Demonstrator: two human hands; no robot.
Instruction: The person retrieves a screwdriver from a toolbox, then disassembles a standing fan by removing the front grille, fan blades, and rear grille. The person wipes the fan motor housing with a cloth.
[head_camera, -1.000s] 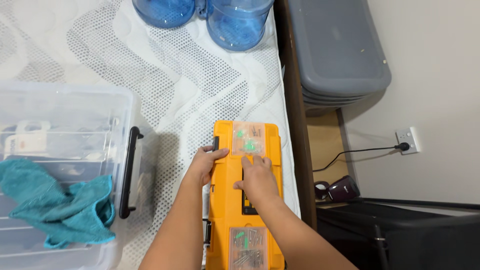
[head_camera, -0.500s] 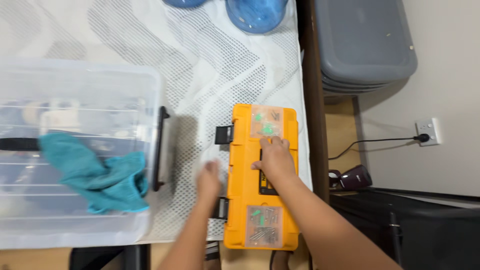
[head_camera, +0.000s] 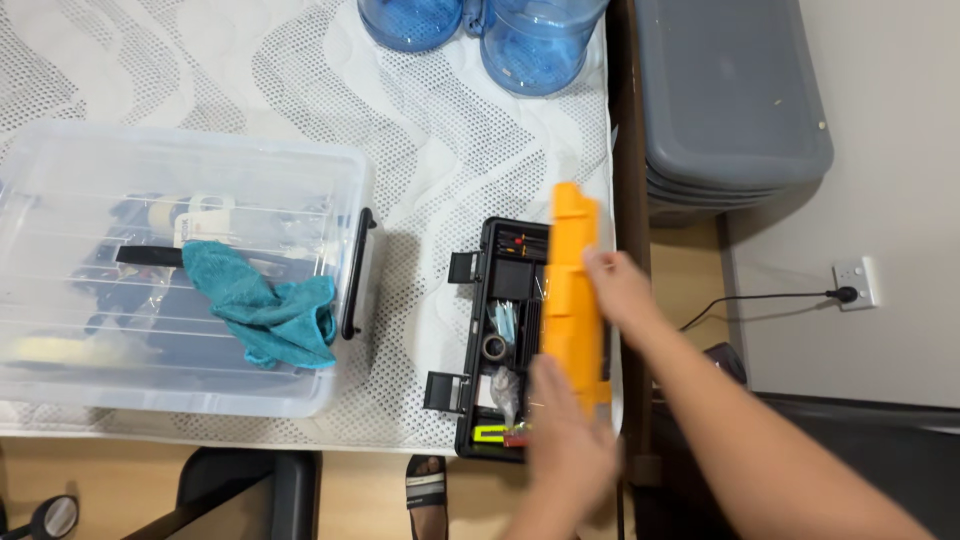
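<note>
Both hands, left hand (head_camera: 568, 440) and right hand (head_camera: 620, 290), gripped the orange lid (head_camera: 572, 300) upright, exposing the toolbox (head_camera: 500, 340) tray's contents.

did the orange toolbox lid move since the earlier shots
Yes. The orange lid has swung up off the black toolbox base, standing on edge toward the bed's right edge.
</note>
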